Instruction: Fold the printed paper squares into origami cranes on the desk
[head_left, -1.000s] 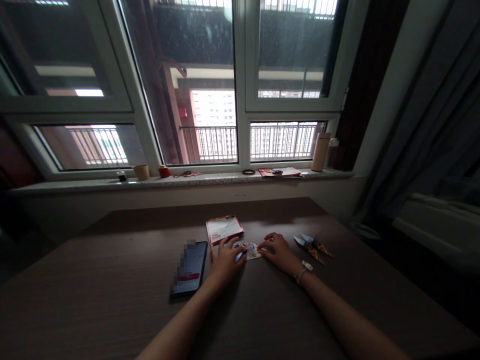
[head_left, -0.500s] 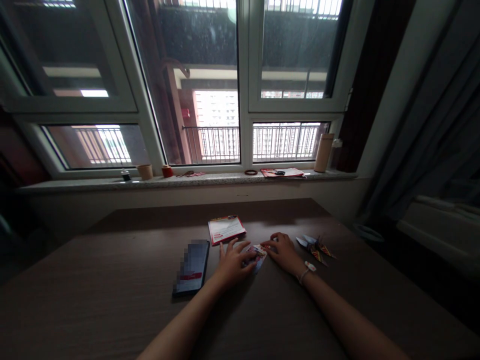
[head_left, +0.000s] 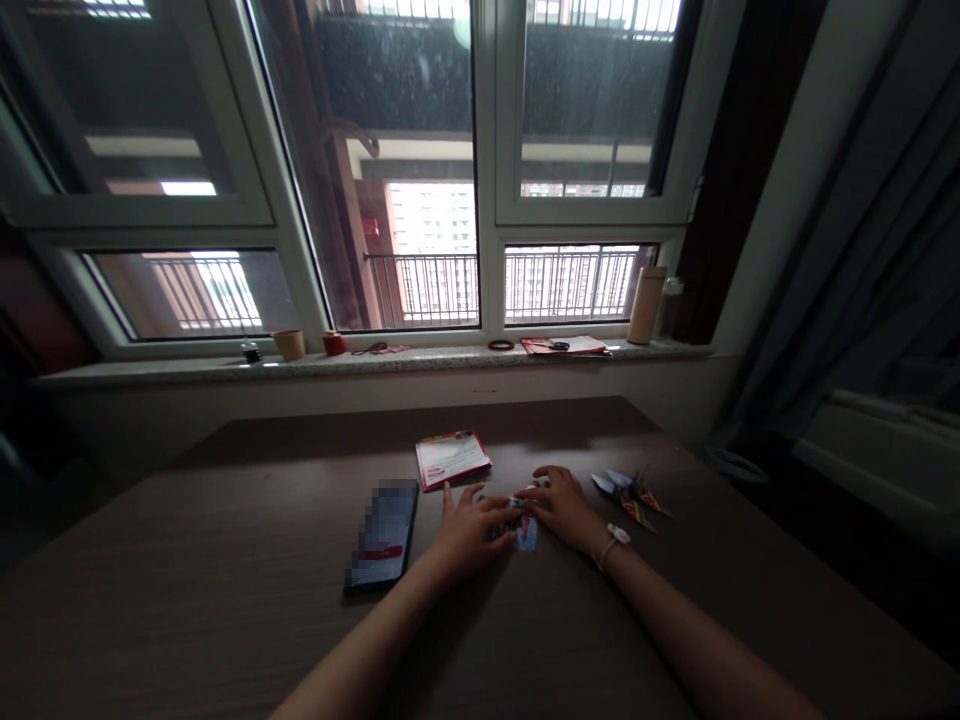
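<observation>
A small colourful printed piece of paper [head_left: 528, 535] lies on the brown table, partly covered by my fingers. My left hand [head_left: 474, 528] holds its left side with thumb and index finger, the other fingers loosely spread. At the paper's upper edge, the bent fingers of my right hand [head_left: 559, 505] press down on it, close to the left fingertips. To the right of that hand lie several folded pointed paper pieces [head_left: 626, 495]. Just beyond my left hand is a stack of white cards or sheets with red edges [head_left: 453, 459].
A phone [head_left: 382, 537] with a partly blurred screen lies left of my left hand. Along the windowsill [head_left: 450, 358] stand a paper cup [head_left: 289, 345], a red spool-like item [head_left: 334, 344], a tape roll [head_left: 501, 344], red-edged papers [head_left: 577, 346] and a tan flask [head_left: 646, 305].
The paper between my hands has turned or been folded over, and a bluish part now shows at its lower end. My left fingers have straightened slightly and come closer to the right ones.
</observation>
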